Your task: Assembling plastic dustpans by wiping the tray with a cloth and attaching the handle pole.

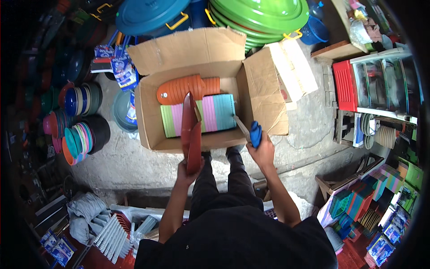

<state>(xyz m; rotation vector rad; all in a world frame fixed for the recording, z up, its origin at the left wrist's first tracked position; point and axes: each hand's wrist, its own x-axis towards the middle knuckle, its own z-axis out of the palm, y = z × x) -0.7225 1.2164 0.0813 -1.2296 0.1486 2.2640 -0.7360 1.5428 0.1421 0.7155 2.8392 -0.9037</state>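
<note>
My left hand [185,173] grips a long reddish-brown plastic piece [193,139], possibly a dustpan, seen nearly edge-on over the front of an open cardboard box [147,114]. My right hand [263,151] is closed on a tool with a blue handle [255,133] and a narrow greyish part [242,125]; its tip reaches the box's right side, and its exact kind is unclear. Inside the box lie nested terracotta-coloured pots [181,88] on their side. Nearer to me stands a row of green, pink and turquoise plastic pieces [221,112], partly hidden by the reddish-brown piece.
Beyond the box stand a blue lidded tub [152,15] and stacked green basins [264,18]. Stacked colourful buckets [78,141] and packaged goods [123,71] are on the left. To the right are a red-and-white glass-fronted case [345,85] and stacked baskets [358,201].
</note>
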